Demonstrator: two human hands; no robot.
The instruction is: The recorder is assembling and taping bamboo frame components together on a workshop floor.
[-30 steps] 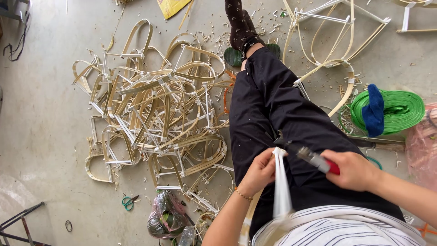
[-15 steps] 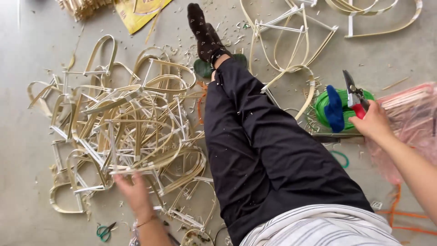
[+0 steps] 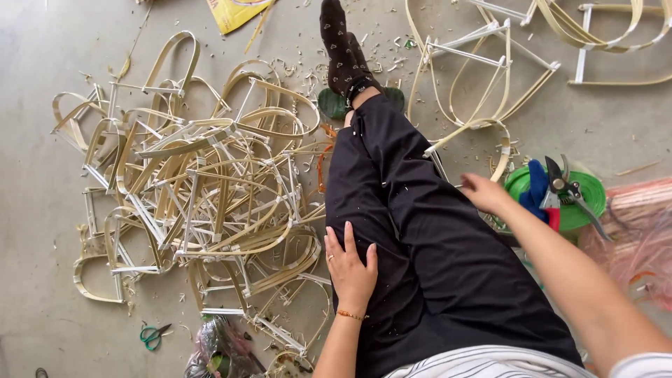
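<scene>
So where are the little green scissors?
The green scissors lie on the floor at the bottom left of the head view, just below the pile of bent cane frames and left of the left hand.

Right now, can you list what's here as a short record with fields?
Place: concrete floor, person seated, legs stretched out
Left hand: flat on black trousers, empty
Right hand: open, empty, beside the shears
Shears: lying on green tape roll
Left of legs: pile of bent cane frames
Near bottom left: small green scissors
</scene>
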